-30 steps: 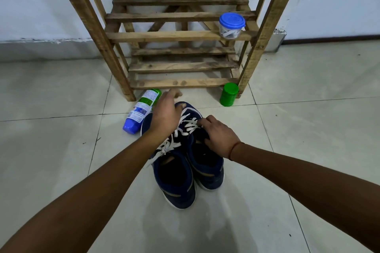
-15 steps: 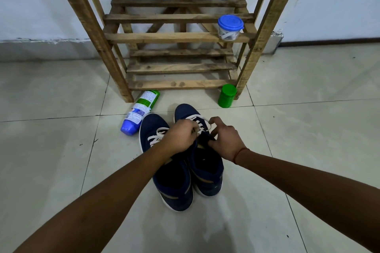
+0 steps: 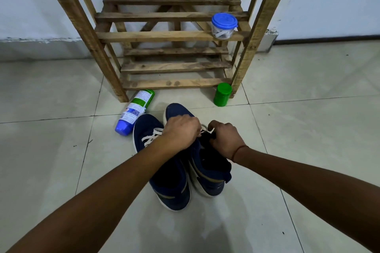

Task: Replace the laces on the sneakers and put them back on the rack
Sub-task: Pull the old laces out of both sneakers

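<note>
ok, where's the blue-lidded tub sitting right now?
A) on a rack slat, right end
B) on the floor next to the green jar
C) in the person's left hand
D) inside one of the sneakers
A: the blue-lidded tub rests on a slat at the right end of the wooden rack, above the green jar, which stands on the floor.

Ahead of you, on the far right, a clear tub with a blue lid holds white strips. Below it a green jar stands upright on the tiled floor. To its left, a blue-capped bottle lies on its side.
</note>
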